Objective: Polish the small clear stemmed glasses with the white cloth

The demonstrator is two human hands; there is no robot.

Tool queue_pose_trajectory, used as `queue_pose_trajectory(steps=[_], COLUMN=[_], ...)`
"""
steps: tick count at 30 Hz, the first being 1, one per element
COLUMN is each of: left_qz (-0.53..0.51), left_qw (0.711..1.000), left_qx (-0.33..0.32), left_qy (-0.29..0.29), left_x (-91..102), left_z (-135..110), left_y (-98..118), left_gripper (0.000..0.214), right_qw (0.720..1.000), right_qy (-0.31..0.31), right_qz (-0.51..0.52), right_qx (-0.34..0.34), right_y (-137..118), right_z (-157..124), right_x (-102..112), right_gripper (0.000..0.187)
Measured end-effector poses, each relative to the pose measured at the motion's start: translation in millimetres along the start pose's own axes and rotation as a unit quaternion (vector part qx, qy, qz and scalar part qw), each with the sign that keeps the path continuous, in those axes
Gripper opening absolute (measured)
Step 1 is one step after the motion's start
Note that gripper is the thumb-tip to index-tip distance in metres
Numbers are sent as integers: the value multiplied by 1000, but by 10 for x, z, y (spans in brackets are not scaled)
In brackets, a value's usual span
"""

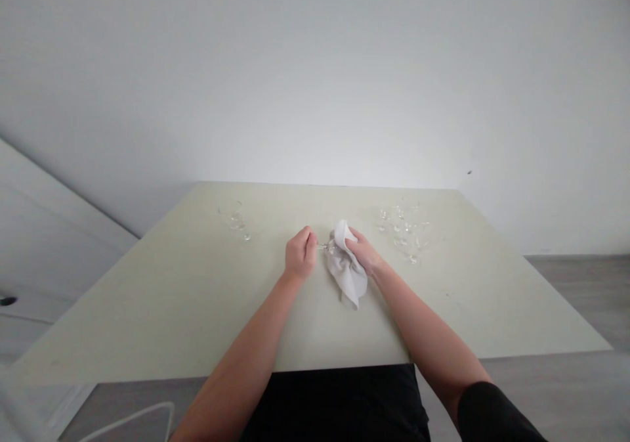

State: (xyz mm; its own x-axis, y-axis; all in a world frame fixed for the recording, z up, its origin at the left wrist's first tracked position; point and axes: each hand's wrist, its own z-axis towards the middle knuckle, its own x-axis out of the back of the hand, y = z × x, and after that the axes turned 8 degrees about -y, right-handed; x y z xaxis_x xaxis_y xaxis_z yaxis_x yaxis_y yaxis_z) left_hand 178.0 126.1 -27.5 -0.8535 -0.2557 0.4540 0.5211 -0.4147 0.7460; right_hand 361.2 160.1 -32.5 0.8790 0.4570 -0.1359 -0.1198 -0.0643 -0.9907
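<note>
Plain white matte wall [315, 67] behind a pale cream rectangular tabletop [172, 297]. Grey wood-grain plank floor [581, 284] at right. White panelled cabinet front [44, 251] with a dark round knob [7, 301] at left. Lighting soft and even.

Left hand [300, 256] pinching clear glass stem [322, 247], right hand [363, 253] wrapping crumpled white cloth [348, 278] around it, over pale cream table [172, 297].
</note>
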Motion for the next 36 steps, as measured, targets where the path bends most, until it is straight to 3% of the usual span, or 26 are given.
queue_pose_trajectory(steps=[2,4,7,9,12,14,17,20,23,26,28,30,32,34,36], left_qz=[-84,-151,-180,-173,-72,9,54,48,-9,-113,-162,-159,-100,-16,43], left_qw=[987,957,936,952,997,993,976,987,999,982,967,978,994,986,970], left_qx=[136,241,288,242,28,-112,-182,-134,-20,137,177,115,-24,-164,-237], left_qy=[-11,-49,-91,-68,-21,-47,-102,-81,-42,-66,-89,-72,-46,-36,-38], left_x=[-67,-128,-161,-137,-67,-29,-11,-23,-38,-47,-47,-39,-25,-7,8], left_z=[75,133,150,114,22,-32,-61,-23,54,128,148,129,79,18,-31], left_y=[-37,-74,-91,-59,28,77,99,77,40,9,7,25,51,67,60], left_gripper=[33,36,39,38,30,24,17,27,37,46,48,43,33,23,18], right_qw=[988,961,944,962,996,995,987,992,998,997,994,996,993,982,976], right_qy=[33,27,30,68,72,22,-5,16,13,3,23,62,74,32,-14], right_qz=[-120,-214,-241,-191,-15,93,137,115,55,-40,-62,-8,96,174,189], right_qx=[92,174,222,182,46,-37,-81,-56,5,68,85,69,13,-62,-108], right_y=[-47,-86,-104,-83,-20,24,66,62,16,-25,-21,13,64,109,128], right_z=[-27,-48,-50,-27,23,45,53,33,-8,-34,-21,14,53,79,82], right_x=[17,23,12,-1,-9,-8,-10,-24,-34,-30,-29,-38,-53,-66,-71], right_gripper=[37,38,39,37,35,34,31,34,41,44,42,37,33,32,33])
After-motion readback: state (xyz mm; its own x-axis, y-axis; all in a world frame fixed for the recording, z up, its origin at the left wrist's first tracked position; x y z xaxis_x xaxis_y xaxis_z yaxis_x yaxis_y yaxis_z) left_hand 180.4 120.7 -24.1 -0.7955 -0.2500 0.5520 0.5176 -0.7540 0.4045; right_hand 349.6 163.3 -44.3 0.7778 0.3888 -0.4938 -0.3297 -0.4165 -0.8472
